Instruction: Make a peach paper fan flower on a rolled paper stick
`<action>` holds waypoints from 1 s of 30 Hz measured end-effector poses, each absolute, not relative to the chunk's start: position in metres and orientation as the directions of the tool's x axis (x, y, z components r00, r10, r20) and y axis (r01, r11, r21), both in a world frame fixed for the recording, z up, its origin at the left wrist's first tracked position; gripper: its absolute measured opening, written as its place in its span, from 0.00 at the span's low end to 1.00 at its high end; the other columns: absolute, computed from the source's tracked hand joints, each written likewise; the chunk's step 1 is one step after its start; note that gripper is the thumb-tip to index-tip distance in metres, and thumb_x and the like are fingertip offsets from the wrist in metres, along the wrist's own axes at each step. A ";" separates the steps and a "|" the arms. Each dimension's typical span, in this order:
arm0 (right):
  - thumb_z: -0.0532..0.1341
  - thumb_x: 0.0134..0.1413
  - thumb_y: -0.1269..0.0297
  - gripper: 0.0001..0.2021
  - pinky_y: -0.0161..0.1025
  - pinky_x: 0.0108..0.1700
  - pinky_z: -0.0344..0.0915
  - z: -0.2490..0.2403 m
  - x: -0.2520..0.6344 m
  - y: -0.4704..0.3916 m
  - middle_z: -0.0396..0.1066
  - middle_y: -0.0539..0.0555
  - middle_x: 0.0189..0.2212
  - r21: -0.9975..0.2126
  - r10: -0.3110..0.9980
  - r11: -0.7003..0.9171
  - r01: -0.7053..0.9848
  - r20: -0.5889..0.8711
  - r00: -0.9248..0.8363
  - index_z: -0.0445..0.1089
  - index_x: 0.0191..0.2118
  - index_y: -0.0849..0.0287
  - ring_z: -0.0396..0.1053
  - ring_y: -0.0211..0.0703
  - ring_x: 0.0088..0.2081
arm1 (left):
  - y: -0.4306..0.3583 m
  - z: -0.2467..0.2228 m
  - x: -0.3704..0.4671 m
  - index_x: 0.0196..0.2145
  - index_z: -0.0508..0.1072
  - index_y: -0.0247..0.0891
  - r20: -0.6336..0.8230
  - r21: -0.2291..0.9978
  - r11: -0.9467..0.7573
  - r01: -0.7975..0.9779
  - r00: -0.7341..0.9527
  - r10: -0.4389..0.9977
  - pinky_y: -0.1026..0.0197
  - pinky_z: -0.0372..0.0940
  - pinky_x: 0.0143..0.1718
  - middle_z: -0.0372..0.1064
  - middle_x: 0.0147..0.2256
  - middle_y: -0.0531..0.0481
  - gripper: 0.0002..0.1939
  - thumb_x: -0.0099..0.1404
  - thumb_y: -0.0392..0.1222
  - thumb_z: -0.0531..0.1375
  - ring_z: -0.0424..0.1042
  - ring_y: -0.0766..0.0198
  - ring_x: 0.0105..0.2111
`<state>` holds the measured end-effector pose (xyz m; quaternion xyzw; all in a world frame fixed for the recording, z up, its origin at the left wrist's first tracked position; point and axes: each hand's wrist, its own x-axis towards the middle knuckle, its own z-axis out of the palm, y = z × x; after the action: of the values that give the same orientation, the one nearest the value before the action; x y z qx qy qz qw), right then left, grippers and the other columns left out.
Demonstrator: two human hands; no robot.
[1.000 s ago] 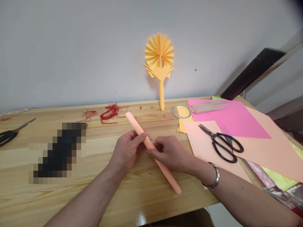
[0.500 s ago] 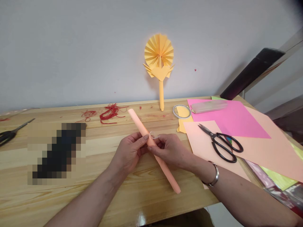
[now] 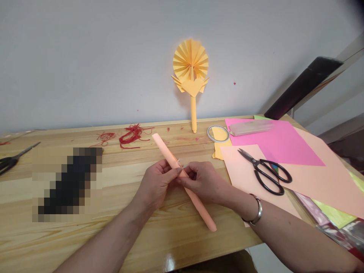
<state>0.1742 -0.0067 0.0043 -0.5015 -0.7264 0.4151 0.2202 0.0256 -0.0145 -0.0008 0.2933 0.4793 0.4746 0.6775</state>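
One peach paper tube (image 3: 196, 201), pinched near mid-length by the nearly closed left hand (image 3: 156, 182) and right hand (image 3: 205, 181); long axis diagonal, from beyond the left hand to the near side of the right.

From where I stand the light is soft and fairly even. A faint shadow lies on the wall (image 3: 113, 57) behind the yellow fan (image 3: 191, 53); white glare catches the table (image 3: 153, 242) near its front edge. Coarse pixel blocks hide a dark object (image 3: 75, 180); the top right corner darkens.

no legible text, labels, numbers, signs
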 end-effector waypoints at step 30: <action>0.54 0.48 0.70 0.08 0.28 0.21 0.50 -0.005 0.171 -0.009 0.66 0.46 0.18 -0.790 0.916 0.261 0.556 0.021 -0.400 0.61 0.21 0.61 0.57 0.30 0.20 | -0.016 -0.006 0.027 0.26 0.68 0.35 -0.388 0.896 0.382 -0.225 0.021 0.921 0.66 0.61 0.25 0.63 0.22 0.57 0.09 0.45 0.33 0.64 0.62 0.70 0.23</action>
<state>0.1708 -0.0088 -0.0046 -0.4879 -0.7540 0.3628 0.2485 0.0271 -0.0157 -0.0063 0.3252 0.5351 0.4506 0.6362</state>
